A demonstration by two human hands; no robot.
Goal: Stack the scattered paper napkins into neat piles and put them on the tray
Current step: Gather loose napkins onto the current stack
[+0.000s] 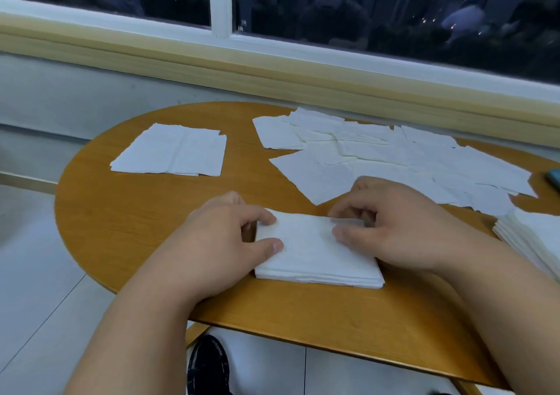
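Head view, looking down on a rounded wooden table (127,243) set below a window (363,6). Near the front edge lies a small stack of napkins (315,258), squared up, with several layers visible along its near side. Left hand (224,237): thumb and index finger pinch the left edge of the stack, thumb resting on the top sheet. Right hand (397,228): fingers curled over the far right corner of the same stack, fingertips touching the top sheet. A second flat pile (172,152) lies at the far left of the table, well apart from the hands. Loose napkins (409,158) overlap in a spread across the far right. Another thick stack (533,237) sits at the right edge, partly cut off. A dark shoe (209,367) shows below the table; no tray can be identified in this view
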